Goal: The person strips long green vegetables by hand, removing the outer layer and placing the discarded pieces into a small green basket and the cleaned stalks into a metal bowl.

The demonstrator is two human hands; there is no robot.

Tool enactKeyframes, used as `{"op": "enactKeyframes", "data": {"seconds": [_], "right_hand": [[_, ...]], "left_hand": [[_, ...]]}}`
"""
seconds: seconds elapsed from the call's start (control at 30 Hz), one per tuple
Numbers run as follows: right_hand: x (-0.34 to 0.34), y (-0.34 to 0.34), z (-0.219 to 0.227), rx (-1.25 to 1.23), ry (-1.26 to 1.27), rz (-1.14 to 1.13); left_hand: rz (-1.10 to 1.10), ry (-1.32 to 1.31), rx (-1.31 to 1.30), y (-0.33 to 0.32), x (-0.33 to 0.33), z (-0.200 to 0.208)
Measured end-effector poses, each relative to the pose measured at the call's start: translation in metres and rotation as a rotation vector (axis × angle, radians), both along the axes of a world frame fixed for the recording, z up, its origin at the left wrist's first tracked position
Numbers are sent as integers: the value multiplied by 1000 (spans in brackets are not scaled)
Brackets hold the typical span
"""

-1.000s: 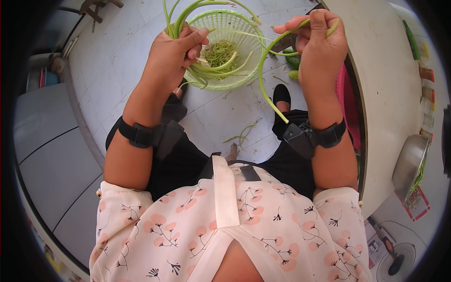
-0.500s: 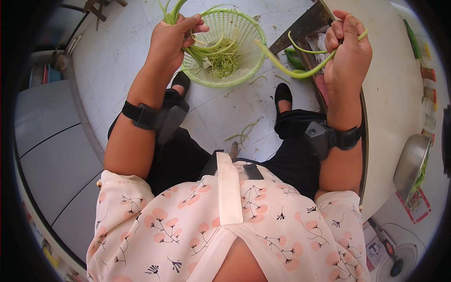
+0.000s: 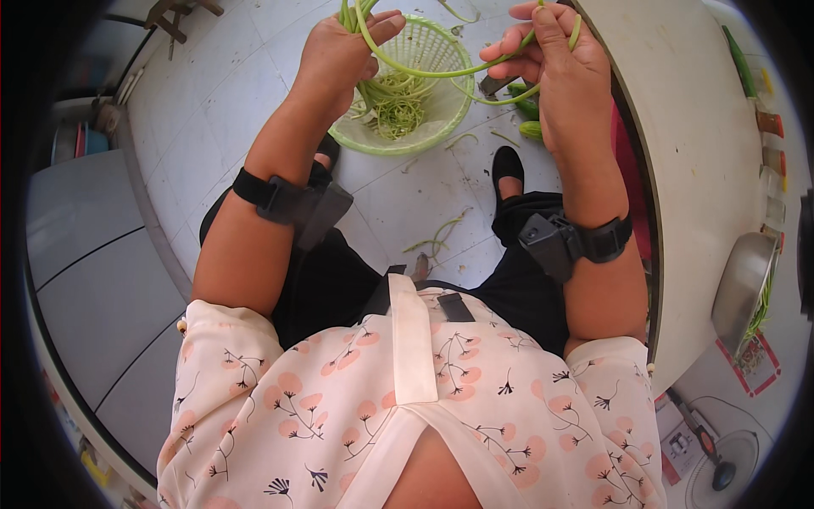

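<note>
Since the right hand (image 3: 577,85) has come in leftward from the counter (image 3: 704,170), the gap between the hands is narrower than half a second ago. A long stem (image 3: 424,73) now bows across it, from beside the bunch to the right fingers. Left hand (image 3: 335,64): fingers curled round a bunch of green stems (image 3: 348,17), index stretched out; shifted slightly right. Right hand: thumb and forefinger close together, seemingly pinching the long stem; other fingers loosely apart. Far end of the grip cut by the frame.

Judged for the work: hands back within reach of each other, one stem singled out.

Edges: pale-green basket (image 3: 443,119) on the far floor, plant pieces (image 3: 397,114) inside, its rim below and between the hands. Counter edge just right of the right hand; tight there. More room left, over the tiles (image 3: 212,127), and nearer, between the feet, among stem scraps (image 3: 437,240).
</note>
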State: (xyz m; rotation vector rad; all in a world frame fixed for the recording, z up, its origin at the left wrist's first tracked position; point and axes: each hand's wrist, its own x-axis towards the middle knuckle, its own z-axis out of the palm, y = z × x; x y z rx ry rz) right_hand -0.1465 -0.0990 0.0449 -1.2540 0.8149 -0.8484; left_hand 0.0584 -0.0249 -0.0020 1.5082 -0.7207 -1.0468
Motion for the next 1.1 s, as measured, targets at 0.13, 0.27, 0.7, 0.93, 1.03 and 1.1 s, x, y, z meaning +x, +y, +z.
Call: {"op": "enactKeyframes", "data": {"seconds": [0.13,0.27,0.7,0.93,1.03,1.1], "right_hand": [[4,-1,-3,33,-17,-30],[2,-5,-1,24,63,-19],[12,-3,-11,17,36,-38],[13,-9,-19,164,-275,-64],[14,-6,-23,280,-394,33],[21,1,-19,324,-340,32]], "left_hand": [[80,93,-58,3,-7,14],[74,430,-194,5,4,6],[175,435,-303,12,4,8],[59,332,-336,18,16,-3],[70,459,-328,18,9,-3],[184,469,-326,17,7,-2]]}}
